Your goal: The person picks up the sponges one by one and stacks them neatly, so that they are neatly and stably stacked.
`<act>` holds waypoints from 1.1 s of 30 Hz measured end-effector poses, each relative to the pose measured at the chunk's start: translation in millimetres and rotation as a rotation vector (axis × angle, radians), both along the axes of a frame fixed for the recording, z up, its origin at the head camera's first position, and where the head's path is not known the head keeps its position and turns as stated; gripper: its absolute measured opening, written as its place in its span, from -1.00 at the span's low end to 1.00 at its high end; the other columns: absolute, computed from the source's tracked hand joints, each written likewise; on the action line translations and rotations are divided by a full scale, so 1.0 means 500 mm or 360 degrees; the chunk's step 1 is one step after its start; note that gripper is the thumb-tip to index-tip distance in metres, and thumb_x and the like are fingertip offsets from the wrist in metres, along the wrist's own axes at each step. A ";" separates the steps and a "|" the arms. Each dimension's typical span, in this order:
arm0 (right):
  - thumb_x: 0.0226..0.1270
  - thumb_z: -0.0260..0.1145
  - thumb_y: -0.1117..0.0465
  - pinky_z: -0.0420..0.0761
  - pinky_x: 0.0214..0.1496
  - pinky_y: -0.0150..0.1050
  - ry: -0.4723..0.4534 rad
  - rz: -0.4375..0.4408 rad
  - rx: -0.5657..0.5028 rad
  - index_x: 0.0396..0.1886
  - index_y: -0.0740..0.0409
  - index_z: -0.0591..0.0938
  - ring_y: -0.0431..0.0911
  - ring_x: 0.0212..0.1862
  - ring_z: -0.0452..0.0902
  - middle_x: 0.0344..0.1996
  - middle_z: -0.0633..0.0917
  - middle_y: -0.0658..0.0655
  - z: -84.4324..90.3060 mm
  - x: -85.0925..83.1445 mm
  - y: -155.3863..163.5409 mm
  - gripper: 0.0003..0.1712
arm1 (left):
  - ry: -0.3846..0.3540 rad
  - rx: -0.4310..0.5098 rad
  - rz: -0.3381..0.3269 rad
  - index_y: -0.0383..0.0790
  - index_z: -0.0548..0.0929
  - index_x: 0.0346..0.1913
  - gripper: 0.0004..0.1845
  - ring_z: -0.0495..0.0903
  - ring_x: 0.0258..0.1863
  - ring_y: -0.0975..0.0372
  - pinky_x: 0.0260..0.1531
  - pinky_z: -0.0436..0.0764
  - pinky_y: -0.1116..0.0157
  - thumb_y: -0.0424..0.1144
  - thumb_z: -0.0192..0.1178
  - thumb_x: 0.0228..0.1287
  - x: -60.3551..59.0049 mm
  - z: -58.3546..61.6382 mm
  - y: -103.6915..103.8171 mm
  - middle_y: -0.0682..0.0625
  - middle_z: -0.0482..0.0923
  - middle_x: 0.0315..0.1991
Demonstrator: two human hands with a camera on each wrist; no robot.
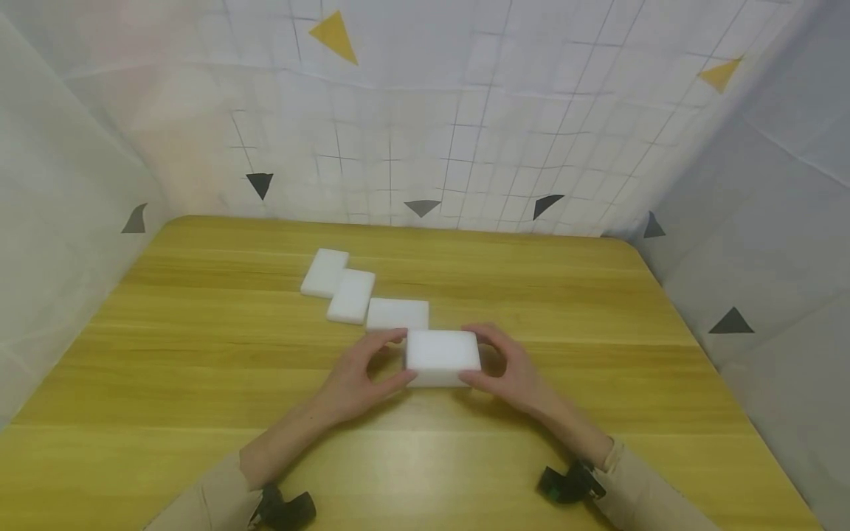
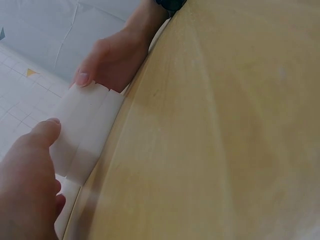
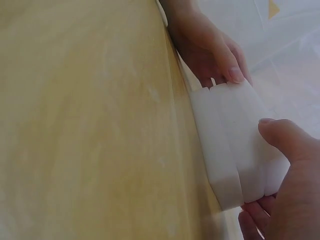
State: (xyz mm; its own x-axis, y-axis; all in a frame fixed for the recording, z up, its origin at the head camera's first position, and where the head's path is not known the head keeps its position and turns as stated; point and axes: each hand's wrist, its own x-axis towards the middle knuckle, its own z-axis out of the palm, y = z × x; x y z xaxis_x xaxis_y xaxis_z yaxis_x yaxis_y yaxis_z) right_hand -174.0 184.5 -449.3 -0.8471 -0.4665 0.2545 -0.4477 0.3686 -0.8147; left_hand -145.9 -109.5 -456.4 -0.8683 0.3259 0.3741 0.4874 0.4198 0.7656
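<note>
Here's the table, yellow-brown, wood grain running side to side, far corners rounded off. Straight ahead rises the back wall, pale, creased, ruled with thin grid lines. Two yellow triangles sit high on it; lower down, a grey triangle between two black ones. Over to the left wall, pale too, carrying one grey mark. And the right wall, dimmer, shows two dark triangles. Soft glare lights the table's near part.
</note>
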 end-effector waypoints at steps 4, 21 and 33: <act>0.14 0.56 0.13 0.45 0.33 0.17 -0.0017 -0.0002 0.0017 0.31 -0.16 0.49 -0.06 0.25 0.49 0.21 0.58 -0.08 0.000 0.000 0.000 -0.28 | -0.0003 0.0002 0.0003 -0.02 0.52 0.30 -0.38 0.59 0.13 0.13 0.13 0.61 0.07 -0.09 0.45 0.17 0.001 0.001 0.001 -0.06 0.61 0.14; 0.12 0.57 0.19 0.43 0.36 0.17 -0.0065 0.0021 -0.0034 0.29 -0.12 0.50 -0.04 0.27 0.49 0.20 0.59 -0.04 -0.006 -0.006 0.005 -0.27 | -0.0156 0.0117 0.0097 -0.03 0.55 0.26 -0.58 0.52 0.23 0.13 0.30 0.46 0.01 -0.12 0.26 0.38 0.007 0.017 -0.002 0.08 0.58 0.21; 0.13 0.56 0.18 0.42 0.35 0.19 -0.0059 0.0029 -0.0026 0.30 -0.10 0.50 -0.02 0.25 0.49 0.20 0.59 -0.02 -0.001 -0.004 0.002 -0.28 | -0.0118 0.0265 0.0629 -0.24 0.67 0.02 -0.60 0.60 0.17 0.11 0.23 0.52 0.06 -0.05 -0.09 0.60 -0.008 0.023 -0.012 -0.08 0.69 0.05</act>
State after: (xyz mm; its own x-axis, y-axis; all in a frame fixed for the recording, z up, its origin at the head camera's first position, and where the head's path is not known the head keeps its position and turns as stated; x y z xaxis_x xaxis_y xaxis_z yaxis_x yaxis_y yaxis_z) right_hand -176.1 185.6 -449.7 -0.8476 -0.4778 0.2307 -0.4235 0.3474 -0.8366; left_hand -149.9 -115.3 -445.0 -0.9407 -0.0965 0.3253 0.2550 0.4312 0.8655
